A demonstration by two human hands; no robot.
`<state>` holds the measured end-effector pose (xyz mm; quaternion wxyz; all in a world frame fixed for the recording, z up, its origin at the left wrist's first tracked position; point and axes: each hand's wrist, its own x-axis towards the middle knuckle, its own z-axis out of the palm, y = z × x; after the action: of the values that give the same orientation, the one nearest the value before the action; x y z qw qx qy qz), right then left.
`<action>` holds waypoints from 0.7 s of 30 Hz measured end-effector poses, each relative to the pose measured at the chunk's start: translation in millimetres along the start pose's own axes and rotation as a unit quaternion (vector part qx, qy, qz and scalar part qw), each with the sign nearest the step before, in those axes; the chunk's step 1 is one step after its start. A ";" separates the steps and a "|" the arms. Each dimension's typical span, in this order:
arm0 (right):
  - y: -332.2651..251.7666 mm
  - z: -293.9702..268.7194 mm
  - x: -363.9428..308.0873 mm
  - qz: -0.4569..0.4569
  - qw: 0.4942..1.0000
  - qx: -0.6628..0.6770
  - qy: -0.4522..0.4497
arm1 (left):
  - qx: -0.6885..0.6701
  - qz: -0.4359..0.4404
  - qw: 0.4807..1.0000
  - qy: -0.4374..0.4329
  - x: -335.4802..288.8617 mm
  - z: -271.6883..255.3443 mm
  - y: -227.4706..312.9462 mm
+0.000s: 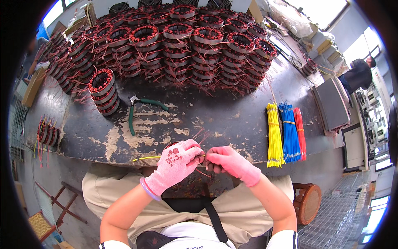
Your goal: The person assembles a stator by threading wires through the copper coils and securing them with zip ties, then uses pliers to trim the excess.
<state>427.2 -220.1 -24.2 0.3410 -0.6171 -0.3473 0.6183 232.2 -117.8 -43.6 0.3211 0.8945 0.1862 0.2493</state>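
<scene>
Both my hands wear pink gloves and meet over the bench's near edge. In the fingers of my left hand [177, 162] a yellow wire [145, 158] is pinched, its free end sticking out to the left. My right hand [232, 162] is closed fingertip to fingertip with the left on the wire ends between them. Thin reddish copper wires [202, 136] stick up beyond the fingertips. They seem to come from a wound stator ring [171, 145], mostly hidden behind my left hand. Green-handled pliers [132, 114] lie open on the bench farther off.
Stacked stators [178, 50] fill the back of the bench; a short stack [103, 93] stands nearer, left. More stators [48, 133] sit at the left edge. Bundled yellow wires [274, 137], blue wires [290, 133] and red wires [300, 135] lie right. A wooden stool [307, 203] stands below.
</scene>
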 end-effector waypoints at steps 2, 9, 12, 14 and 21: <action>-7.3 8.2 -16.7 -0.087 0.976 -0.185 0.073 | -0.002 -0.002 1.000 -0.007 -0.7 -0.4 1.5; 15.3 18.6 -3.6 -0.319 0.872 -0.304 0.212 | -0.003 0.011 1.000 -0.003 1.4 0.1 0.4; 5.2 11.7 2.7 -0.035 0.995 -0.038 0.091 | 0.011 0.020 1.000 -0.016 0.6 -1.0 0.4; 1.7 7.5 1.6 -0.008 0.990 -0.104 0.090 | 0.003 0.017 1.000 -0.011 -0.2 -1.1 0.6; 29.3 14.5 -5.6 -0.364 0.731 -0.520 0.251 | -0.007 0.013 1.000 -0.003 -0.1 0.2 1.3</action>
<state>412.9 -240.4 -46.3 0.2408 -0.6568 -0.7145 -0.0075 232.5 -118.9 -42.9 0.3243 0.8955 0.1714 0.2519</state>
